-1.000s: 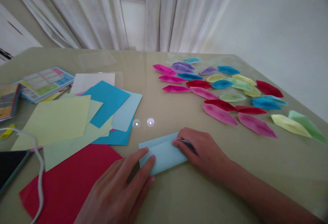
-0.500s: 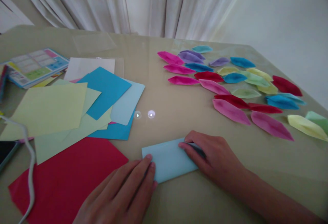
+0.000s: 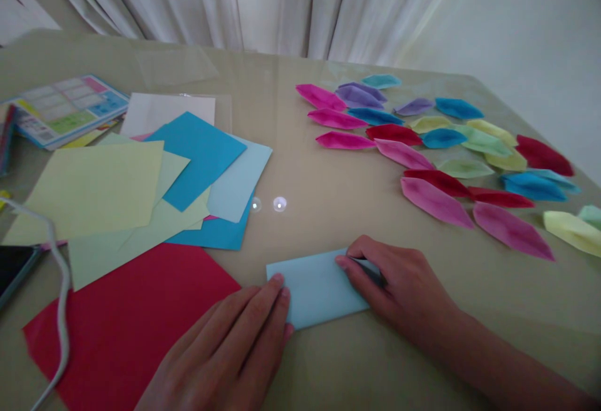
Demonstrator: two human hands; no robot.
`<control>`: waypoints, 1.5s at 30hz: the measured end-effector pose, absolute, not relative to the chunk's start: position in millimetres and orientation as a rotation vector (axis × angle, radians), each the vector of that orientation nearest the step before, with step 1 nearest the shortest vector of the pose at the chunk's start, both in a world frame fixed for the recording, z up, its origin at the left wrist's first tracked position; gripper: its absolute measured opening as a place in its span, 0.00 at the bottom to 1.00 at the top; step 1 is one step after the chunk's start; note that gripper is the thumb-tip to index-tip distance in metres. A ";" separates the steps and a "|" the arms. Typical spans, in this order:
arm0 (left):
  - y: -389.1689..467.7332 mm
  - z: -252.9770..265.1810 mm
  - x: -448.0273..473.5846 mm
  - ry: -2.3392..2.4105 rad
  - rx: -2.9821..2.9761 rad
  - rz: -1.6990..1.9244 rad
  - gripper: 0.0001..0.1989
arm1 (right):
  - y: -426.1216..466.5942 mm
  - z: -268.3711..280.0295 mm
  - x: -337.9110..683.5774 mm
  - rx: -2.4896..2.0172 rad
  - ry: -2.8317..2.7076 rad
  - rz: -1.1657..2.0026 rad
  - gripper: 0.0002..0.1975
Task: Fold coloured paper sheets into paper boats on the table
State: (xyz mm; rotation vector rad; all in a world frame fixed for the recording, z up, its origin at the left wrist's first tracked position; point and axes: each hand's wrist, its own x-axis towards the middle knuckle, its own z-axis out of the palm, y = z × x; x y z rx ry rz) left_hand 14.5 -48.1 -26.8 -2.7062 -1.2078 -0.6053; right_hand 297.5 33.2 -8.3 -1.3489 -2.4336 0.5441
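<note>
A light blue sheet of paper [image 3: 317, 289], folded into a long rectangle, lies on the table in front of me. My left hand [image 3: 230, 342] rests flat over its left end, fingers stretched out and fingertips pressing the paper down. At the right end my right hand [image 3: 394, 279] has its thumb and curled index finger closed on the paper near the upper edge. That end of the paper is partly hidden under the hand. A red sheet [image 3: 136, 317] lies beside and partly under my left hand.
Loose sheets in yellow [image 3: 98, 188], green and blue [image 3: 197, 157] overlap at the left. A white cable [image 3: 61, 311] crosses the red sheet near a dark phone-like device [image 3: 16, 270]. Several folded paper boat-like shapes [image 3: 436, 201] cover the table's right side. Curtains [image 3: 263, 7] hang behind.
The view has shifted slightly, so the whole scene sits a little differently in the frame. Both hands keep nearly the same hold on the light blue paper.
</note>
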 end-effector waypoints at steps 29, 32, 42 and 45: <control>-59.3 -31.0 4.3 -1.276 -2.850 -0.321 0.25 | 31.0 -4.0 294.7 -1.346 -2.407 0.577 0.12; -60.6 -31.8 2.5 -1.230 -2.849 -0.328 0.24 | 31.0 -3.3 294.4 -1.344 -2.402 0.576 0.12; -60.3 -37.4 1.5 -1.242 -2.837 -0.376 0.22 | 30.0 -6.4 294.4 -1.364 -2.396 0.614 0.13; -56.6 -33.9 2.6 -1.252 -2.839 -0.404 0.22 | 33.0 -3.4 296.6 -1.401 -2.428 0.639 0.13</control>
